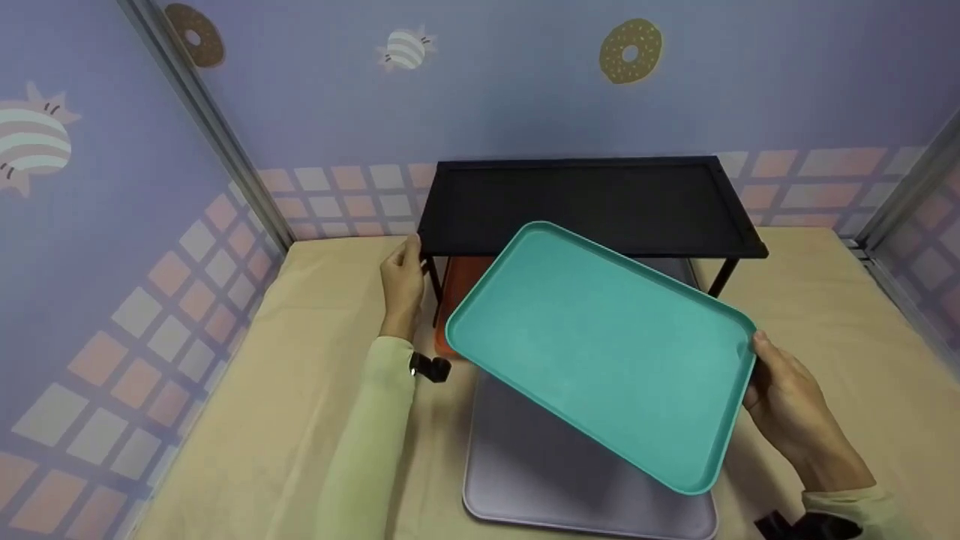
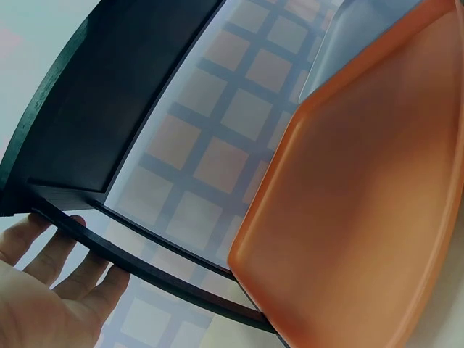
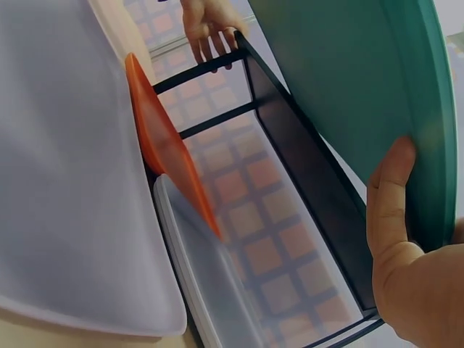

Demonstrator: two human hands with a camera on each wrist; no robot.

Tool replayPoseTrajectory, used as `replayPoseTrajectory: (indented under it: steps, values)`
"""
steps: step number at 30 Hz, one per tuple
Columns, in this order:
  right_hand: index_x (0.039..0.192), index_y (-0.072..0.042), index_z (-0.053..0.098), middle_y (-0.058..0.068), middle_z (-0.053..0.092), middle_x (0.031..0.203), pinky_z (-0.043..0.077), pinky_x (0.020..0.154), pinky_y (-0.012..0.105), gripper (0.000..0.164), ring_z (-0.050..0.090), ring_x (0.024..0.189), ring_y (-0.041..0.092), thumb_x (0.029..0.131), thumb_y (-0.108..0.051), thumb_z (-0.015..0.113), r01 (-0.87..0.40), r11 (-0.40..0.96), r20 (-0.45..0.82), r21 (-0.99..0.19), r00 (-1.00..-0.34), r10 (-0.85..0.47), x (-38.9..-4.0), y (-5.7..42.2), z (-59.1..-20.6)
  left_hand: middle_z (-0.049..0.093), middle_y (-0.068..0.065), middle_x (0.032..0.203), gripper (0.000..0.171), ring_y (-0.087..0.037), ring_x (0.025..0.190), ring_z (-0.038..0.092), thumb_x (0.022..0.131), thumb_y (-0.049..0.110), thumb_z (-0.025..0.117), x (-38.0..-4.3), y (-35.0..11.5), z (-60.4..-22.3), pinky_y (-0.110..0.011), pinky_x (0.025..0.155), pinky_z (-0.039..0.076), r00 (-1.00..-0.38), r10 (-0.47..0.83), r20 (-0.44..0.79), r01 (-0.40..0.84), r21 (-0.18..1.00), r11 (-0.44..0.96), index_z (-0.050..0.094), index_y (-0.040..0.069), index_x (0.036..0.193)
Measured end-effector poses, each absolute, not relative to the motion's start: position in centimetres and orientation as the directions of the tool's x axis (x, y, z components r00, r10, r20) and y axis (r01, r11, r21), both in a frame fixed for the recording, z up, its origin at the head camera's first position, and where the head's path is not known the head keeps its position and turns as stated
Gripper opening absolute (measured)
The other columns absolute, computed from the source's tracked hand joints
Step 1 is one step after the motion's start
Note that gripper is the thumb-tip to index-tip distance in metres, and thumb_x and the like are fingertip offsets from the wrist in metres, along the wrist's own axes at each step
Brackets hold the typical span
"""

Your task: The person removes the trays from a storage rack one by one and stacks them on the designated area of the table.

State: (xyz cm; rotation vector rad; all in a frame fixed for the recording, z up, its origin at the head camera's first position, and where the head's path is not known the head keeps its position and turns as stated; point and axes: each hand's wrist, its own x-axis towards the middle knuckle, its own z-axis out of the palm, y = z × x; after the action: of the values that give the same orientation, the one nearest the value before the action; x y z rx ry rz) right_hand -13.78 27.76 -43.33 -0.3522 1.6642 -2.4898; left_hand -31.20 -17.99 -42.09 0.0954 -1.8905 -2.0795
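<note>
A teal rectangular tray (image 1: 607,352) is raised and tilted in front of a black folding-leg rack (image 1: 592,199). My right hand (image 1: 795,409) grips the tray by its right short edge, thumb on the upper face and fingers beneath. At the rack's front left corner, my left hand (image 1: 403,281) holds the frame, its fingertips (image 2: 98,279) against the leg. Under the rack lies an orange tray (image 2: 362,174) on the left, with a pale grey tray (image 3: 206,268) beside it. A larger grey tray (image 1: 540,465) lies in front, partly hidden by the teal one.
The cream-covered table (image 1: 300,420) meets a patterned back wall (image 1: 510,82) close behind the rack. Another patterned wall (image 1: 82,247) rises at the left, with a metal post (image 1: 217,127) in the corner.
</note>
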Motion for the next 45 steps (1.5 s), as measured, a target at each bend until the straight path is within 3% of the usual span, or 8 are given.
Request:
replayPoseTrajectory:
  steps: [10, 15, 19, 27, 34, 38, 41, 45]
  values:
    - [0.129, -0.007, 0.058, 0.002, 0.062, 0.116, 0.059, 0.087, 0.025, 0.043, 0.066, 0.104, 0.011, 0.113, -0.036, 0.031, -0.018, -0.307, 0.092, -0.952, -0.97, -0.226, -13.2, 28.1, -43.5, 0.063, -0.017, 0.137, 0.038, -0.03, 0.13, 0.059, 0.111, 0.027, 0.045, -31.2, -17.8, -41.9, -0.04, 0.11, 0.049, -0.94, -0.296, 0.169, 0.2, 0.977, -0.075, 0.069, -0.002, 0.11]
    - [0.099, -0.01, 0.054, -0.003, 0.053, 0.081, 0.054, 0.072, 0.024, 0.042, 0.058, 0.075, 0.009, 0.112, -0.042, 0.032, 0.01, -0.206, 0.031, -0.978, -0.981, -0.193, -13.1, 28.1, -43.5, 0.062, -0.015, 0.14, 0.038, -0.03, 0.13, 0.059, 0.111, 0.03, 0.046, -31.2, -17.7, -41.9, -0.04, 0.11, 0.049, -0.941, -0.297, 0.163, 0.198, 0.976, -0.09, 0.067, 0.001, 0.096]
    - [0.088, -0.012, 0.047, -0.004, 0.044, 0.07, 0.048, 0.065, 0.025, 0.043, 0.048, 0.064, 0.009, 0.112, -0.045, 0.031, 0.022, -0.134, 0.001, -0.991, -0.985, -0.171, -13.0, 28.2, -43.7, 0.06, -0.014, 0.142, 0.044, -0.031, 0.131, 0.058, 0.11, 0.032, 0.048, -31.2, -17.6, -41.9, -0.041, 0.111, 0.048, -0.943, -0.293, 0.161, 0.195, 0.976, -0.093, 0.056, -0.002, 0.085]
    - [0.105, -0.007, 0.055, -0.002, 0.05, 0.08, 0.052, 0.072, 0.027, 0.047, 0.054, 0.074, 0.01, 0.112, -0.045, 0.029, 0.034, -0.086, -0.016, -0.996, -0.979, -0.203, -13.2, 28.8, -44.6, 0.058, -0.014, 0.145, 0.04, -0.03, 0.133, 0.057, 0.11, 0.031, 0.047, -31.3, -17.6, -41.9, -0.04, 0.112, 0.047, -0.945, -0.288, 0.154, 0.186, 0.979, -0.085, 0.07, -0.001, 0.114]
    - [0.141, 0.001, 0.044, 0.003, 0.06, 0.123, 0.056, 0.092, 0.026, 0.055, 0.061, 0.112, 0.012, 0.113, -0.042, 0.022, 0.013, -0.011, -0.01, -1.0, -0.968, -0.25, -13.0, 29.5, -45.6, 0.055, -0.014, 0.149, 0.044, -0.031, 0.135, 0.056, 0.111, 0.032, 0.045, -31.2, -17.5, -41.9, -0.039, 0.112, 0.047, -0.947, -0.28, 0.158, 0.184, 0.98, -0.069, 0.067, -0.003, 0.125]
    - [0.134, 0.005, 0.047, 0.004, 0.06, 0.115, 0.056, 0.089, 0.028, 0.057, 0.061, 0.106, 0.013, 0.113, -0.042, 0.021, 0.029, 0.005, -0.029, -1.0, -0.96, -0.277, -13.0, 29.4, -45.9, 0.054, -0.014, 0.15, 0.043, -0.031, 0.136, 0.055, 0.111, 0.032, 0.046, -31.1, -17.5, -41.9, -0.039, 0.112, 0.047, -0.948, -0.276, 0.158, 0.183, 0.981, -0.067, 0.066, 0.001, 0.131]
    - [0.126, 0.004, 0.051, 0.005, 0.06, 0.108, 0.056, 0.088, 0.031, 0.057, 0.061, 0.101, 0.015, 0.113, -0.042, 0.021, 0.049, -0.001, -0.047, -0.999, -0.953, -0.301, -13.0, 29.4, -46.0, 0.055, -0.013, 0.149, 0.042, -0.03, 0.136, 0.055, 0.111, 0.033, 0.046, -31.1, -17.5, -41.9, -0.039, 0.112, 0.047, -0.948, -0.277, 0.157, 0.182, 0.981, -0.065, 0.068, -0.001, 0.123]
    - [0.127, 0.003, 0.05, 0.004, 0.058, 0.114, 0.053, 0.092, 0.03, 0.059, 0.059, 0.107, 0.014, 0.113, -0.045, 0.021, 0.085, 0.033, -0.091, -0.996, -0.942, -0.324, -13.0, 29.5, -46.3, 0.058, -0.015, 0.145, 0.042, -0.031, 0.133, 0.058, 0.11, 0.031, 0.047, -31.2, -17.5, -41.8, -0.04, 0.111, 0.048, -0.946, -0.287, 0.149, 0.176, 0.982, -0.071, 0.069, -0.002, 0.123]
